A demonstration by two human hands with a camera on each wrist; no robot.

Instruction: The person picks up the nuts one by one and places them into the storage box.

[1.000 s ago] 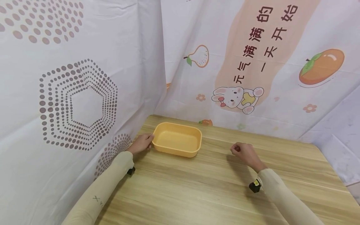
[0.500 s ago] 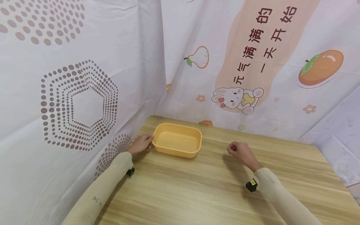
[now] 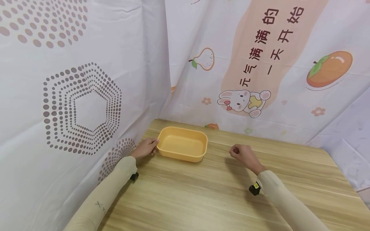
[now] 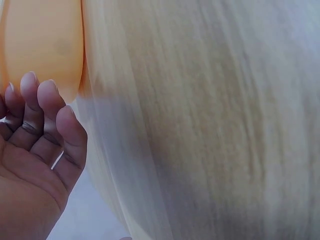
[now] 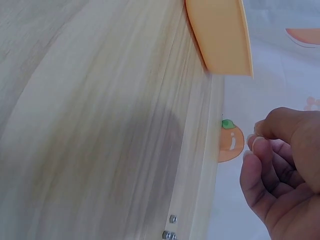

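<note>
A shallow yellow rectangular tray [image 3: 180, 156] sits at the back left of the wooden table, its inside bare. My left hand [image 3: 145, 147] holds its left end, with the thumb at the rim; in the left wrist view the fingers curve beside the orange-looking tray wall [image 4: 45, 45]. Right of the tray, my right hand [image 3: 245, 156] hovers over the table, thumb and fingertips brought together. Whether something small is pinched between them cannot be seen. The right wrist view shows a few small metal nuts [image 5: 173, 219] on the table; they do not show in the head view.
A pale wood-grain table [image 3: 185, 192] lies under both arms. White printed cloth [image 3: 138, 80] hangs along the left side, close beside my left arm, and another printed cloth [image 3: 190, 96] hangs behind the table. Each wrist wears a small black camera [image 3: 254, 189].
My right hand has drifted left, toward the tray, with its fingertips still together. My left hand and the tray have stayed in place.
</note>
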